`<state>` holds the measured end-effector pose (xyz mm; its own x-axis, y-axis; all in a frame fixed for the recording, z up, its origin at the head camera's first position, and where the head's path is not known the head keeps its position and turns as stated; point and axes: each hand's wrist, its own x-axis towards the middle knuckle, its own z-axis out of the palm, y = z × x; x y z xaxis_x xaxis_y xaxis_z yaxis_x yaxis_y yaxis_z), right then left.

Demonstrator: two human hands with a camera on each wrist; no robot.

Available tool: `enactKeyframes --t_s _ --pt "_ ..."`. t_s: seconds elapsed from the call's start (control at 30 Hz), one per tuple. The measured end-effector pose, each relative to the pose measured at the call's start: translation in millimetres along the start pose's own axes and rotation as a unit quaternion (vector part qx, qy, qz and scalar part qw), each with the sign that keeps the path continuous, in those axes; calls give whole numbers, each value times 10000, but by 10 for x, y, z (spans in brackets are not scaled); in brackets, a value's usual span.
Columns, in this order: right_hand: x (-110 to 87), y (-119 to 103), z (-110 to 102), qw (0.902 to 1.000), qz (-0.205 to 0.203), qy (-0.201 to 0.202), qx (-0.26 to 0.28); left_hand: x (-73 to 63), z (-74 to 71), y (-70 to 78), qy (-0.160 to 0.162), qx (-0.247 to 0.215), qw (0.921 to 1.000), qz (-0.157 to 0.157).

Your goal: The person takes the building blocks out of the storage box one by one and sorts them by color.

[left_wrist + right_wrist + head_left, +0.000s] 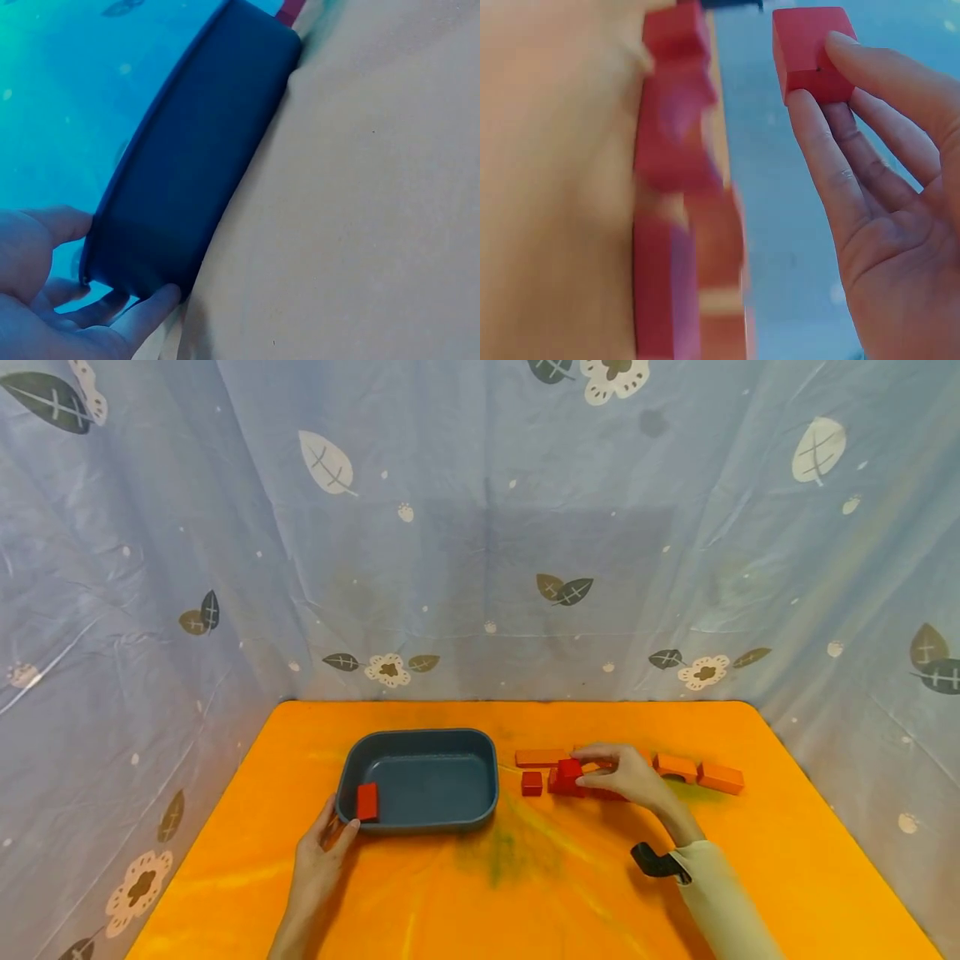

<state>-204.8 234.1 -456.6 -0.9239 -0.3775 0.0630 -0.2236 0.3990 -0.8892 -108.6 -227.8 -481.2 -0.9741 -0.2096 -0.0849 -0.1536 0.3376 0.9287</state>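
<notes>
Between thumb and fingertips, my right hand [626, 774] pinches a red block [810, 52], held above the other blocks in the right wrist view. At its near left corner, a dark blue rectangular tub [427, 823] is gripped by my left hand [321, 852], the thumb at the rim. The left wrist view shows the tub's outer wall [172, 150] with fingers along its end and lower edge. One red block [367, 802] rests inside the tub, in the corner by the left thumb.
Right of the tub lies a small red cube [532, 783]. Behind it is a long orange block [540, 758]. Farther right stand an orange arch block [676, 767] and an orange rectangular block [721, 777]. Patterned curtains [465, 543] enclose the yellow-covered table [480, 910].
</notes>
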Motion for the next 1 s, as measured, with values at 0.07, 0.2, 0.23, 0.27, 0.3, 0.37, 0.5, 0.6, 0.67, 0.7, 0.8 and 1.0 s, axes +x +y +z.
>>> enactKeyframes --t_s 0.07,0.2,0.23,0.27,0.3,0.37,0.5,0.6,0.67,0.7,0.8,1.0 --pt "-122 63 -137 9998 87 104 -169 7 -4 1 0 -38 10000 27" --pt "-353 210 -390 9985 300 345 -313 7 10 -20 -14 -139 9999 86" --pt "-413 252 -450 9978 335 409 -389 3 17 -29 -34 -142 9998 96" --pt "-470 293 -507 9973 385 468 -421 0 25 -38 -58 -130 9999 75" --pt "-524 329 -561 9966 427 527 -458 -5 34 -48 -67 -144 9998 99" --pt "-614 387 -651 9951 503 616 -594 -12 46 -59 -72 -152 9998 84" --pt "-706 491 -756 9948 550 659 -553 -17 53 -60 -3 -211 9997 122" --pt "-718 564 -774 9943 590 703 -551 -7 52 -51 2 -226 9996 149" --pt "-710 614 -770 9934 573 645 -750 -6 52 -44 -8 -206 9997 156" --pt "-704 637 -765 9930 562 624 -829 -4 53 -42 -8 -199 9997 161" --pt "-685 690 -747 9919 524 533 -1023 -3 56 -41 -11 -218 9997 127" --pt "-669 691 -728 9906 450 605 -1142 -3 47 -23 -12 -303 9994 181"
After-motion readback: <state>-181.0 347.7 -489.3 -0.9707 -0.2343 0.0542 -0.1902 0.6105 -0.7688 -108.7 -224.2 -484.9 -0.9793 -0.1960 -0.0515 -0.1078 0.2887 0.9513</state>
